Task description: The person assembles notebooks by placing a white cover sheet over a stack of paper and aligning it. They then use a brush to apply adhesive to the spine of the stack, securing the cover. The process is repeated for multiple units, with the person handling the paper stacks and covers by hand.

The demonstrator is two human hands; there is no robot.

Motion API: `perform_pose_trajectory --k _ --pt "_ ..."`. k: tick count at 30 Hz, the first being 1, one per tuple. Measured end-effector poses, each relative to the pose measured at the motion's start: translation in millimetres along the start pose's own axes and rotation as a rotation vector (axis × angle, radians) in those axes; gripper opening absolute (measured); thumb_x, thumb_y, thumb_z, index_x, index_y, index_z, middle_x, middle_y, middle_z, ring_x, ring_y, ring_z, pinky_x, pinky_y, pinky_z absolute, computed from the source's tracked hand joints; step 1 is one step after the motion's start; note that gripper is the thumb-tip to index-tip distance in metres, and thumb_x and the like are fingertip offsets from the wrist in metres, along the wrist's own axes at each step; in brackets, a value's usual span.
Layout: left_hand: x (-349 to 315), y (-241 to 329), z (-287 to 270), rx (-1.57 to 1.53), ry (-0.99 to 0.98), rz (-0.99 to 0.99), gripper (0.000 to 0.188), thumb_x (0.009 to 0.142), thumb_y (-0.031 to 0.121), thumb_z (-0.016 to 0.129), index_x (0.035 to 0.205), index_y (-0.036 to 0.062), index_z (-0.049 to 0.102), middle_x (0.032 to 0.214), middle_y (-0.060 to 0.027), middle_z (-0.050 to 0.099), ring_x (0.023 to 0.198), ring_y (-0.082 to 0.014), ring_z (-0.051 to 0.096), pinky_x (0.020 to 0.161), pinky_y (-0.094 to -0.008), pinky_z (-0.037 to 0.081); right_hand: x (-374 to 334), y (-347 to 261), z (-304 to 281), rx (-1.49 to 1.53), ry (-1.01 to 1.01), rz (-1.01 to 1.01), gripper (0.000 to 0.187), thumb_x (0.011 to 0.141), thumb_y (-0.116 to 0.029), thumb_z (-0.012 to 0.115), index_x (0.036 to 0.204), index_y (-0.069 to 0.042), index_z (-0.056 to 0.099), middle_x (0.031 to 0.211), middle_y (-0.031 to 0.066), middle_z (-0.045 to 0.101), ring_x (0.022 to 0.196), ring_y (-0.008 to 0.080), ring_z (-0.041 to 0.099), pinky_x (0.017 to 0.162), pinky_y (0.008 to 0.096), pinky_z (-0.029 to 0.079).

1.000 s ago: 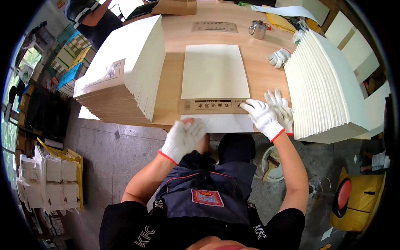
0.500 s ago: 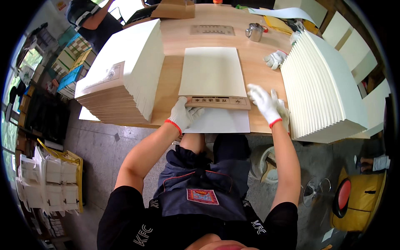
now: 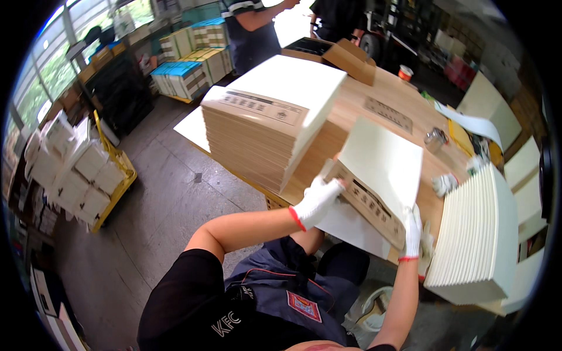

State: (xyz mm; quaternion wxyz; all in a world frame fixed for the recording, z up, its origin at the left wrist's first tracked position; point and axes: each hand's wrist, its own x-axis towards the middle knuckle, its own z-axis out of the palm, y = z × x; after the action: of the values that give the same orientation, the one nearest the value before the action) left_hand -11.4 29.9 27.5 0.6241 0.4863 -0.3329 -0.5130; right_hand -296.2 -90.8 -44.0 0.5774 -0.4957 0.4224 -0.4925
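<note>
On wooden table (image 3: 374, 96) (warehouse floor (image 3: 170, 193)).

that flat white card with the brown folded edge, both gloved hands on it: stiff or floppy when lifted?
Probably fairly stiff: the white card stays flat while raised by its brown folded edge, gripped only by the left hand and right hand. Likely light, since fingertips alone carry it. The fabric gloves probably limit slipping.

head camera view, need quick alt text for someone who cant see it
A seated person in white gloves lifts a flat cream sheet with a brown printed edge off a wooden table, left hand and right hand gripping its near edge. Tall stacks of similar sheets flank them.
</note>
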Motion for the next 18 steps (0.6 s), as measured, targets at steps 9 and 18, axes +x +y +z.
perform_pose_trajectory --k 9,18 --pt "-49.1 135.6 -98.3 0.182 0.18 0.572 0.053 0.093 0.032 0.068 0.135 -0.0001 0.058 0.114 -0.0057 0.064 0.102 -0.013 0.058 0.089 -0.0292 0.048 15.2 -68.7 144.2 0.246 -0.108 -0.427 0.055 0.103 -0.02 0.05 0.15 0.002 0.031 0.144 0.0174 0.048 0.13 0.0253 0.051 0.112 0.0388 0.039" --pt "34.7 208.9 -250.6 0.91 0.667 0.426 0.052 0.091 0.043 0.059 0.131 0.0103 0.064 0.111 -0.0109 0.072 0.103 -0.0228 0.067 0.092 -0.0319 0.047 113.5 -96.3 305.7 -0.601 -0.155 -0.397 0.039 0.095 -0.048 0.059 0.09 -0.009 0.066 0.082 0.0065 0.069 0.079 0.0163 0.064 0.072 0.0318 0.047"
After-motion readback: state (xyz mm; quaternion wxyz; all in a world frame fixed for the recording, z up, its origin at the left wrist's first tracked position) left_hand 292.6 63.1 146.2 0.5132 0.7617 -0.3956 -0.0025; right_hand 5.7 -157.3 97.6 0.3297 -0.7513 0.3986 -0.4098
